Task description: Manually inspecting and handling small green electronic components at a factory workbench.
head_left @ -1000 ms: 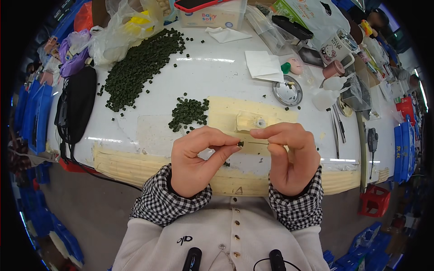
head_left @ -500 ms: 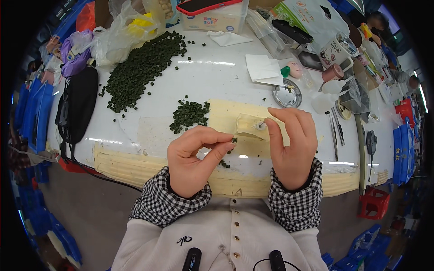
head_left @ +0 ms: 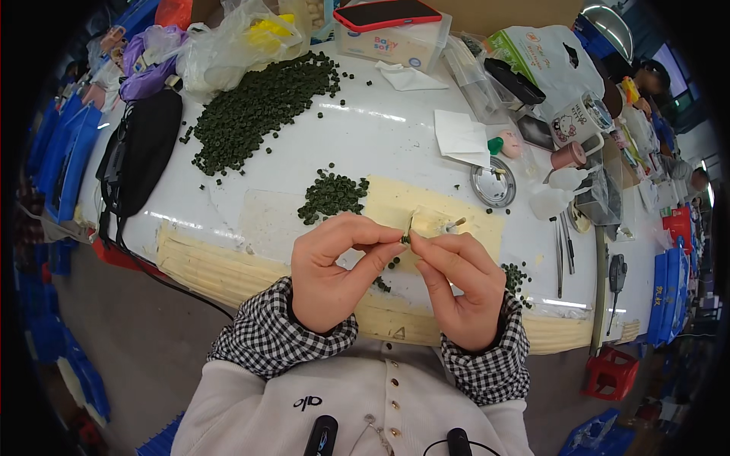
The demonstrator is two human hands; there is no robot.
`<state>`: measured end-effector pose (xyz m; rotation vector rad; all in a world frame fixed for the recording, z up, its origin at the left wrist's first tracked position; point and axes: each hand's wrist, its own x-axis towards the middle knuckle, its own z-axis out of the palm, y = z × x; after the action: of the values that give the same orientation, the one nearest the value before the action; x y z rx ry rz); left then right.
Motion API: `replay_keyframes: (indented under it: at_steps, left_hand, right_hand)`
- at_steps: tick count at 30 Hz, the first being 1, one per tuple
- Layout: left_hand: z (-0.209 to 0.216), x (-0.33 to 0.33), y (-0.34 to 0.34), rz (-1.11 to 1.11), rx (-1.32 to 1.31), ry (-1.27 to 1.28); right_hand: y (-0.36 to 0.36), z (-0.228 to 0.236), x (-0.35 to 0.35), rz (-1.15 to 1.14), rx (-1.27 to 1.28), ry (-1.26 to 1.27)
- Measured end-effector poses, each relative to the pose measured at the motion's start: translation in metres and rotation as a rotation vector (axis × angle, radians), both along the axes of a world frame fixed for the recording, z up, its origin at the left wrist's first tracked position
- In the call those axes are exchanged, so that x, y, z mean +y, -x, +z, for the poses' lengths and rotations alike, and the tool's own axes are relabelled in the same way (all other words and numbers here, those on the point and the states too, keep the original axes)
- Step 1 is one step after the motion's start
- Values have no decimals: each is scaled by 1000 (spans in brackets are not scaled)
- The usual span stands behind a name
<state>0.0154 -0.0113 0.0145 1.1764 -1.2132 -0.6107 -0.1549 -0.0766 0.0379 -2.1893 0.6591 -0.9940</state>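
Observation:
My left hand [head_left: 334, 262] pinches a small dark green ring-like piece [head_left: 405, 239] between thumb and forefinger. From the other side, the fingertips of my right hand [head_left: 464, 281] close in on the same piece; its thumb sits lower and partly behind. Just beyond the fingers lies a cream-coloured block [head_left: 427, 220] with a short stick [head_left: 456, 225] at its right end, on a pale yellow sheet [head_left: 388, 194]. Left of the sheet is a small heap of matching green pieces [head_left: 332, 196]. A few more lie beneath my hands.
A large heap of green pieces [head_left: 255, 114] spreads at the far left. A black pouch [head_left: 144, 156] lies left of it. To the right are a round metal lid [head_left: 493, 182], white paper [head_left: 461, 137], tweezers [head_left: 560, 258] and a plastic bottle [head_left: 549, 201]. A phone [head_left: 388, 14] tops a box behind.
My right hand has moved left and down from beside the cream block to the piece in my left fingers. The stick and scattered pieces at right are now uncovered. The view has shifted slightly.

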Motion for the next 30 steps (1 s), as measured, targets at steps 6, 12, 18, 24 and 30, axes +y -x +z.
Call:
replay_keyframes:
  at_steps: [6, 12, 18, 24, 30]
  left_hand:
    - [3, 0, 1, 36, -119, 27]
    - [3, 0, 2, 50, -159, 19]
    - [2, 0, 1, 30, -146, 13]
    - [1, -1, -1, 33, -139, 48]
    - [1, 0, -1, 21, -113, 67]
  right_hand:
    - [0, -2, -1, 6, 33, 38]
    - [0, -4, -3, 13, 71, 188]
    - [0, -4, -5, 30, 68, 238]
    - [-1, -3, -2, 35, 28, 192]
    - [-1, 1, 1, 28, 16, 186]
